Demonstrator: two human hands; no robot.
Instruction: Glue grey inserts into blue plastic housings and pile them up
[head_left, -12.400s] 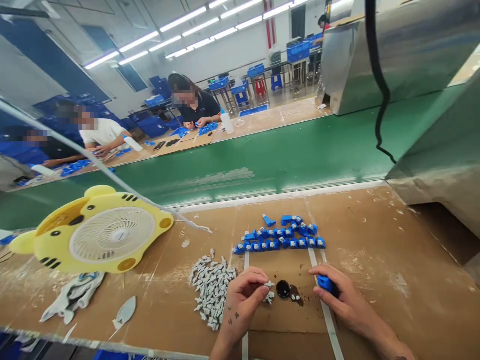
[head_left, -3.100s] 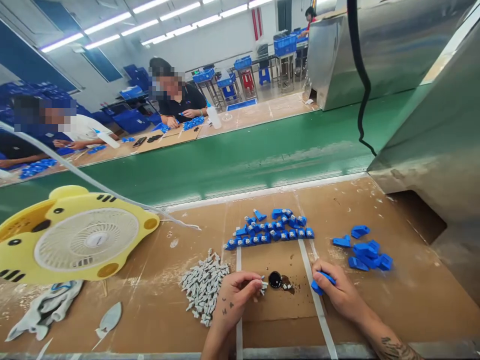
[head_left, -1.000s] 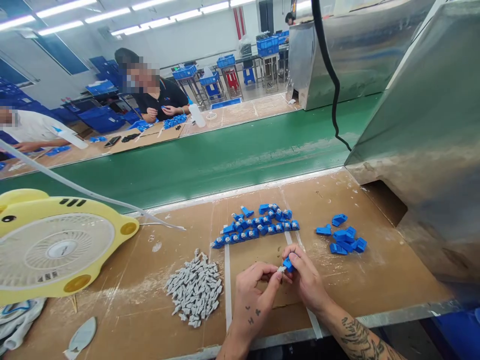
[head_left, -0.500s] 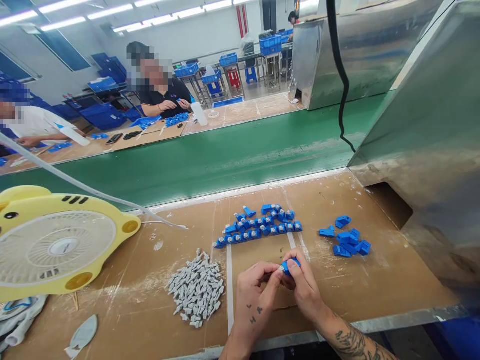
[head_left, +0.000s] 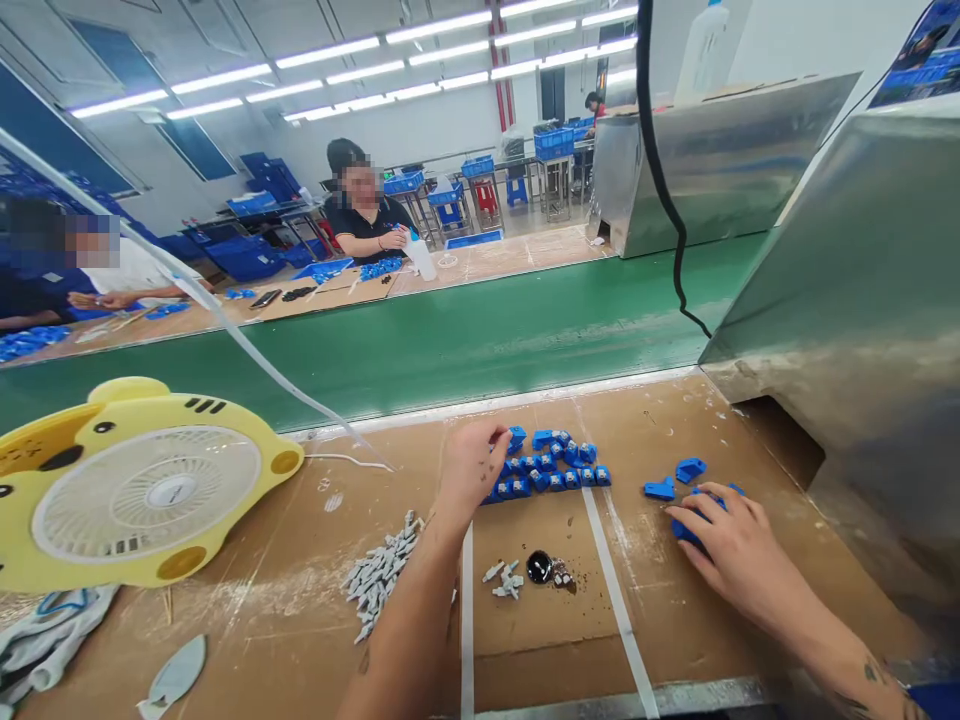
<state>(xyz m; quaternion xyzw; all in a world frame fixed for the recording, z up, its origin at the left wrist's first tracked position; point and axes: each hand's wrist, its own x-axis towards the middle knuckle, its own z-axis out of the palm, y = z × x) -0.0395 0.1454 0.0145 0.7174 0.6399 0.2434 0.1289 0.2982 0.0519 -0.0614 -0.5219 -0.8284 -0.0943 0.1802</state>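
Observation:
My left hand [head_left: 472, 465] reaches to the left end of the rows of small blue plastic parts [head_left: 555, 480] with pale tips. Its fingertips are pinched on one blue part [head_left: 516, 437] there. Over a loose pile of blue parts [head_left: 686, 530] on the right, my right hand [head_left: 731, 545] has its fingers spread, touching the pile and hiding some of it. Small grey pieces [head_left: 386, 570] form a heap partly covered by my left forearm. Between the arms lie a few more grey pieces [head_left: 508, 580] and a small round dish of dark liquid [head_left: 538, 567].
A yellow animal-shaped fan [head_left: 285, 460] stands on the left, with a white cable in front. Beyond the cardboard-covered bench runs a green conveyor belt [head_left: 450, 340]. A metal housing [head_left: 840, 300] rises at right. Co-workers [head_left: 371, 220] sit across the belt.
My hands have separated: the left moved forward to the rows with the blue part, the right moved to the loose pile. The dark liquid and nearby grey pieces are now uncovered. The view tilted up.

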